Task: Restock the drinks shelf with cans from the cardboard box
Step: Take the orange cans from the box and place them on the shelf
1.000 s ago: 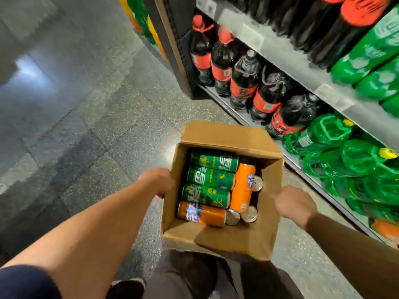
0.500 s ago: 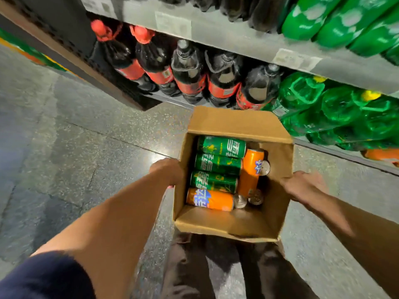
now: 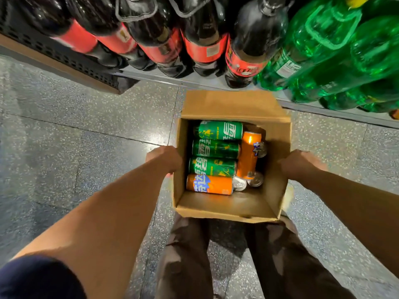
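We count one cardboard box (image 3: 233, 104). Inside it:
- three green cans (image 3: 216, 148), lying on their sides
- two orange cans (image 3: 208, 184), also lying
- three upright cans (image 3: 239, 184), of which only the silver tops show

That makes eight cans in view.

On the shelf (image 3: 207, 82) we count five dark bottles (image 3: 205, 48) with red labels along the front. The green bottles (image 3: 323, 50) overlap too much for us to number.

We count two hands: one left hand (image 3: 166, 158) and one right hand (image 3: 300, 162).

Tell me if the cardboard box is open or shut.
Open: the cardboard box has its far flap raised, and green cans and orange cans lie visible inside.
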